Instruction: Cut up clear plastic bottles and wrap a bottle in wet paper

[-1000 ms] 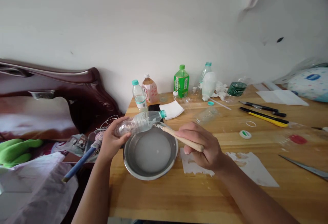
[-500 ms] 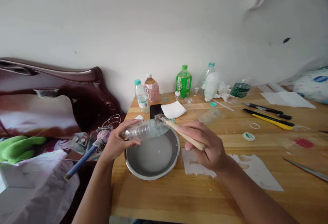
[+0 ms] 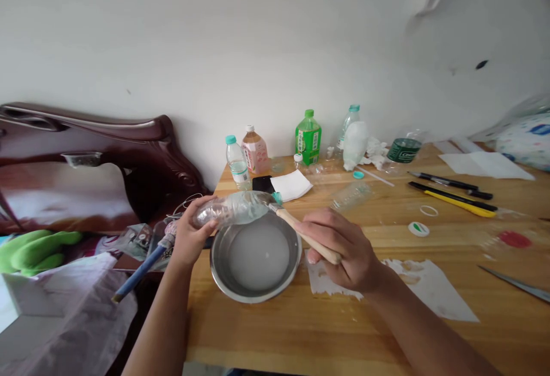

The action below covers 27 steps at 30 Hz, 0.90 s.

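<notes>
My left hand (image 3: 194, 228) is closed around the base end of a clear plastic bottle (image 3: 234, 208), which lies sideways with its teal cap pointing right. Pale, wet-looking paper seems to cover its shoulder half. In my right hand (image 3: 339, 244) is a paintbrush (image 3: 304, 232) with a wooden handle; its bristle end is at the bottle's shoulder near the cap. Below the bottle stands a metal pan (image 3: 256, 297) holding cloudy whitish liquid. Torn white paper (image 3: 329, 281) lies under and beside my right hand.
Behind the pan are a black phone (image 3: 261, 184), white paper sheets (image 3: 292, 185) and upright bottles, including a green one (image 3: 308, 138). To the right lie a yellow-and-black cutter (image 3: 459, 203), pens, a white lid (image 3: 418, 228) and a scissor blade (image 3: 515, 284). A dark wooden headboard (image 3: 146, 135) rises at left.
The bottle has shifted slightly left and up, and its teal cap now shows more. The brush tip has moved down from the bottle's top to the side of its shoulder.
</notes>
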Motion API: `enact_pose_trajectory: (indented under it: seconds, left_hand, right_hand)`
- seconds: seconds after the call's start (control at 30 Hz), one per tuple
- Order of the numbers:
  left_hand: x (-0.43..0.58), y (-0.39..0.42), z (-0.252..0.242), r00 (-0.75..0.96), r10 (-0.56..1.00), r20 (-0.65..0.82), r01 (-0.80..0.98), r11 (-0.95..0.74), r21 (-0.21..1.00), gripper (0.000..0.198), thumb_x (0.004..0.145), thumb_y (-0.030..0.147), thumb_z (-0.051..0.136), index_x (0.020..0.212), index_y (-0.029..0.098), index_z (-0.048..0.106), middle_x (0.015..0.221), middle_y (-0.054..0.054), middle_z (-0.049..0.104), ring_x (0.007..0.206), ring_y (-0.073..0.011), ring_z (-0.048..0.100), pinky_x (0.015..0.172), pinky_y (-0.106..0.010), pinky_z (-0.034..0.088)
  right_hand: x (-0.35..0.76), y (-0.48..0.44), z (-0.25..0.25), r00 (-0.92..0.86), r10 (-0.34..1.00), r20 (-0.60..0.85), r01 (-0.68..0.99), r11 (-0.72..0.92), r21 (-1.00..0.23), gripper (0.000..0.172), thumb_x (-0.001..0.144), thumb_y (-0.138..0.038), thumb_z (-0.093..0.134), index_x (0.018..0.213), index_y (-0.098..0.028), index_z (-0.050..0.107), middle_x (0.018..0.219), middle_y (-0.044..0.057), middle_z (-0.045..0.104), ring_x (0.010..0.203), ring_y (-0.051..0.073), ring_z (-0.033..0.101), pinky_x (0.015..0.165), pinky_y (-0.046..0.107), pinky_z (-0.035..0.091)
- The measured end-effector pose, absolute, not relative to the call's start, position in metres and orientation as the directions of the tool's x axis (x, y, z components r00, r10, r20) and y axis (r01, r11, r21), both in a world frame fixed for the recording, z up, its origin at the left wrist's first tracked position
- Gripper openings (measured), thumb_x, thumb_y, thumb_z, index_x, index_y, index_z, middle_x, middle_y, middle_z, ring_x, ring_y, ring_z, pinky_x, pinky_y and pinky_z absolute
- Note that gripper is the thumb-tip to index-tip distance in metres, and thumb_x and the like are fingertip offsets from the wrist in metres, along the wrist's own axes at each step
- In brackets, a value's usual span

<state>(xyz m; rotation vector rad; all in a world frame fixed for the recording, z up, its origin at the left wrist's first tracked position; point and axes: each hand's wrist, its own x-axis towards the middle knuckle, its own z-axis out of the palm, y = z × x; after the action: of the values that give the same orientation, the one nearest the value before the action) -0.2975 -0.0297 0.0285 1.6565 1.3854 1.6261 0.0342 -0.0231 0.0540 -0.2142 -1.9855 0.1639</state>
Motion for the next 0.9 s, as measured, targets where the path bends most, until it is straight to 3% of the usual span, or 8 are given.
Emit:
enact_pose_trajectory:
  seconds: [0.3, 0.5, 0.63, 0.77, 0.9]
  left_hand:
    - [-0.299, -0.023, 0.019, -0.217, 0.891, 0.400, 0.152, -0.374, 0.915, 0.048, 0.079, 0.051, 0.072, 0.113, 0.018, 0.066, 0.095, -0.006, 0.070, 0.066, -0.0185, 0.066, 0.056, -0.030, 0.057]
    - [-0.296, -0.022, 0.021, -0.254, 0.902, 0.349, 0.022, -0.356, 0.934, 0.053, 0.085, 0.048, 0.067, 0.131, 0.023, 0.061, 0.108, -0.008, 0.070, 0.072, -0.0191, 0.070, 0.054, -0.030, 0.059]
    - [-0.294, -0.022, 0.024, -0.228, 0.917, 0.328, -0.042, -0.346, 0.937, 0.058, 0.078, 0.056, 0.072, 0.123, 0.020, 0.066, 0.110, -0.011, 0.070, 0.074, -0.0211, 0.070, 0.051, -0.029, 0.059]
    - [-0.291, -0.025, 0.030, -0.191, 0.947, 0.258, -0.037, -0.270, 0.962, 0.057, 0.067, 0.039, 0.083, 0.118, 0.022, 0.066, 0.111, -0.009, 0.070, 0.076, -0.0222, 0.070, 0.051, -0.027, 0.057]
    - [-0.288, -0.028, 0.034, -0.080, 0.977, 0.200, 0.008, -0.200, 0.980, 0.072, 0.062, 0.028, 0.087, 0.128, 0.022, 0.059, 0.113, -0.009, 0.069, 0.082, -0.0217, 0.069, 0.060, -0.027, 0.059]
  right_hand:
    - [0.031, -0.027, 0.053, -0.436, 0.201, 0.877, 0.081, 0.980, -0.184, 0.039, 0.094, -0.009, 0.046, 0.132, -0.015, 0.053, 0.100, 0.011, 0.062, 0.083, 0.020, 0.061, 0.074, 0.037, 0.055]
    - [0.028, -0.030, 0.052, -0.476, 0.203, 0.856, 0.082, 0.979, -0.187, 0.032, 0.099, -0.013, 0.042, 0.128, -0.014, 0.054, 0.098, 0.010, 0.062, 0.073, 0.017, 0.063, 0.073, 0.038, 0.055]
    - [0.029, -0.029, 0.050, -0.469, 0.214, 0.857, 0.086, 0.977, -0.197, 0.033, 0.098, -0.011, 0.043, 0.129, -0.014, 0.054, 0.100, 0.011, 0.062, 0.074, 0.017, 0.063, 0.075, 0.036, 0.055]
    - [0.030, -0.027, 0.049, -0.459, 0.220, 0.861, 0.081, 0.975, -0.206, 0.035, 0.097, -0.012, 0.043, 0.131, -0.014, 0.053, 0.100, 0.010, 0.061, 0.078, 0.018, 0.064, 0.076, 0.037, 0.055]
    - [0.029, -0.026, 0.049, -0.448, 0.222, 0.866, 0.089, 0.975, -0.203, 0.035, 0.096, -0.010, 0.046, 0.131, -0.014, 0.053, 0.101, 0.011, 0.061, 0.080, 0.019, 0.063, 0.076, 0.037, 0.055]
